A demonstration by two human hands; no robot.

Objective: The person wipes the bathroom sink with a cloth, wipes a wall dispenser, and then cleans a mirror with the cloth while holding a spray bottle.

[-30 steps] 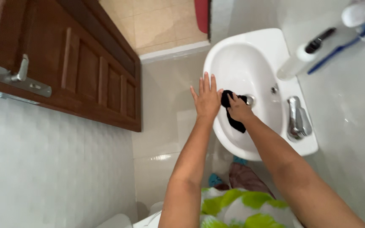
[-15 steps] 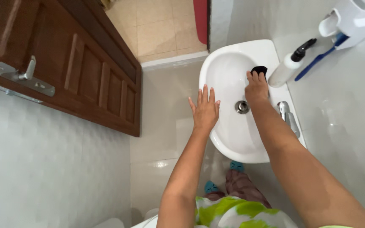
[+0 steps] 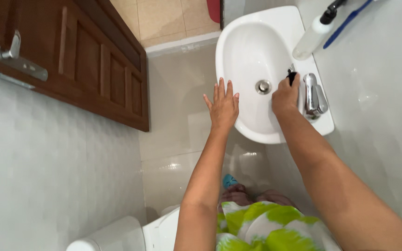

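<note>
A white wash basin [image 3: 243, 42] with a metal drain [image 3: 263, 86] hangs on the tiled wall. My right hand [image 3: 284, 96] presses a small black cloth [image 3: 292, 75] against the basin's inner wall, right beside the chrome tap [image 3: 311, 94]. Most of the cloth is hidden under the fingers. My left hand [image 3: 222, 106] rests flat with fingers spread on the basin's left rim and holds nothing.
A white pump bottle [image 3: 313, 35] and a blue-handled brush [image 3: 347, 23] stand at the basin's back corner. A dark wooden door [image 3: 84, 65] with a metal handle [image 3: 15, 58] is open at the left. A white toilet [image 3: 117, 234] sits below.
My right hand has carried the cloth from the basin's far side, near the bottle, down to the tap. The view has shifted downward. The left hand stays on the rim.
</note>
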